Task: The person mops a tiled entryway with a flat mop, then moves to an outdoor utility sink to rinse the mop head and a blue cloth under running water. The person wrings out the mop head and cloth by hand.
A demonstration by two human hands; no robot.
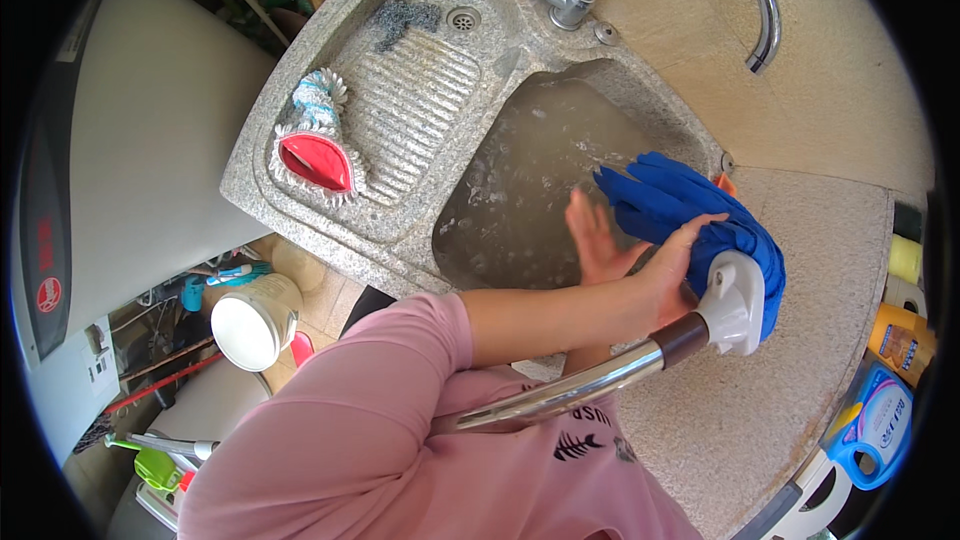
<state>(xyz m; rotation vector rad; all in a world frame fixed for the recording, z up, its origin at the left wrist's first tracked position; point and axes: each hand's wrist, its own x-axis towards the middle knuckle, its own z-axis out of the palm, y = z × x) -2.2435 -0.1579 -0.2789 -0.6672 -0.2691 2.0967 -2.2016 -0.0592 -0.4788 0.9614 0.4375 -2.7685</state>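
Observation:
A blue cloth mop head hangs over the right side of a speckled stone sink basin holding cloudy water. Its white plastic connector joins a metal pole, which slants down across my pink shirt. My left hand grips the blue strips beside the connector. Under my left forearm reaches my right hand, fingers spread over the water close to the strip ends; it holds nothing visible. A chrome faucet arches at the top right, its spout away from the basin.
On the ribbed drainboard lie a fringed cloth item with red lining and a dark scourer. A white bucket stands on the floor at left. A blue detergent bottle and a yellow bottle stand beyond the right counter.

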